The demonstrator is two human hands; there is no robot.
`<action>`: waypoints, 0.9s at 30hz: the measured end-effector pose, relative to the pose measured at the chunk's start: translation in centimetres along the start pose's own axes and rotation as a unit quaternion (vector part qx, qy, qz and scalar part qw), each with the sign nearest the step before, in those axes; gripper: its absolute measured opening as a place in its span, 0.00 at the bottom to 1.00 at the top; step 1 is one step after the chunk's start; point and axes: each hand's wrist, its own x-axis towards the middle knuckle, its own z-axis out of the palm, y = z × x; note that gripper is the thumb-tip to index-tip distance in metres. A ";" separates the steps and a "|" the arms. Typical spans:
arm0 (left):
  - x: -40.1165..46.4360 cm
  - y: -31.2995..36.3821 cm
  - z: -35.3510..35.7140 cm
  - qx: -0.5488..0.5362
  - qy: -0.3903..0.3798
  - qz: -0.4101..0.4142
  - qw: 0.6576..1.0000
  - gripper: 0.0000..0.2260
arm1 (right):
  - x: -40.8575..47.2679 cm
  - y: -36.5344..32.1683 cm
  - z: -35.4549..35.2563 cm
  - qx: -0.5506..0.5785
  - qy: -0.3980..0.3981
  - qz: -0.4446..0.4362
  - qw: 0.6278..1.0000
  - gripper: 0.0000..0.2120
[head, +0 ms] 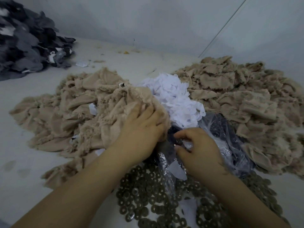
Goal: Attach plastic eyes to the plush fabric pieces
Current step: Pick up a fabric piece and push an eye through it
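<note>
My left hand (141,127) grips a beige plush fabric piece (136,99) at the top of the left heap, fingers curled into the cloth. A small dark plastic eye (122,85) shows on that piece near its far edge. My right hand (199,148) reaches into a clear plastic bag (230,139) of dark plastic eyes, its fingertips curled and pinching among them; what they hold is blurred. Several round metal washers (148,191) lie spread near the front, under my wrists.
A second heap of beige plush pieces (238,96) lies at the right. White paper or fabric cutouts (174,96) are piled in the middle. Grey and black fabric scraps (28,40) are stacked at the far left. The pale work surface (32,162) meets a wall behind.
</note>
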 end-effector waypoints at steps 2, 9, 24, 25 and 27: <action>0.0 -1.2 0.2 0.021 -0.033 -0.037 0.999 0.17 | 0.6 0.2 0.0 -0.010 -0.004 -0.014 1.000 0.13; 0.3 -1.5 1.8 0.034 -0.018 -0.036 0.999 0.14 | 0.8 1.3 0.9 -0.037 -0.024 -0.008 0.999 0.14; 4.0 7.9 0.9 -0.184 0.127 0.122 0.967 0.06 | 0.4 4.0 -3.5 0.025 0.156 0.021 0.987 0.12; 4.6 8.6 0.8 -0.194 0.123 0.133 0.964 0.05 | 0.4 4.4 -4.1 0.017 0.161 0.030 0.986 0.12; 5.8 9.9 0.6 -0.204 0.114 0.150 0.961 0.04 | 0.5 5.6 -5.1 -0.031 0.151 0.058 0.986 0.10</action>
